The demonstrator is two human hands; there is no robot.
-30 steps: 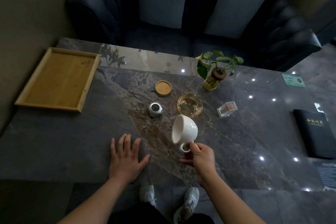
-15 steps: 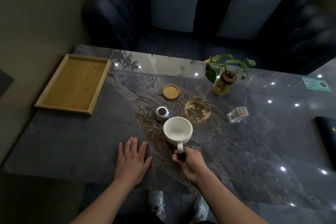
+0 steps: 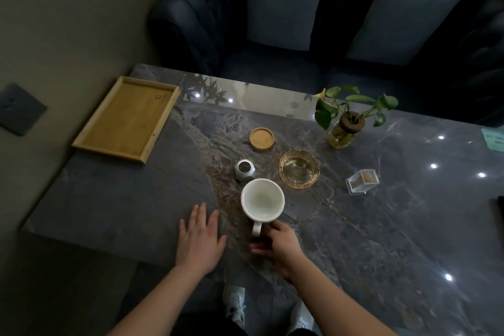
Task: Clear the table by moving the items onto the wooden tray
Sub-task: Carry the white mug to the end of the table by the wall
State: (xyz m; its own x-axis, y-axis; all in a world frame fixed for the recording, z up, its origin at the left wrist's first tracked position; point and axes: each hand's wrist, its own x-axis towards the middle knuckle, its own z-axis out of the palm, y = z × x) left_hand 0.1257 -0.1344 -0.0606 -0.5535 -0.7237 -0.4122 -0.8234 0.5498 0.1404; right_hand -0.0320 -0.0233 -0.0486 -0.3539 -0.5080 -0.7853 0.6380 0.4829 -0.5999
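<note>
A white mug [image 3: 262,200] is upright with its mouth facing up, and my right hand [image 3: 278,245] grips its handle at the near side. Flat on the dark marble table [image 3: 114,207], just left of the mug, lies my left hand [image 3: 200,240] with fingers spread. The wooden tray [image 3: 126,118] lies at the far left corner, with nothing in it. Beyond the mug are a small silver faceted object [image 3: 244,169], a round wooden coaster [image 3: 261,138] and an amber glass ashtray [image 3: 299,169].
A plant in a glass jar [image 3: 345,128] stands at the back right. A clear toothpick box [image 3: 362,181] lies right of the ashtray. A dark sofa [image 3: 327,22] with two grey cushions runs behind the table. A wall is on the left.
The mug was tilted on its side in my right hand; it has turned upright with its mouth up. My left hand stays flat on the table. The view has shifted left.
</note>
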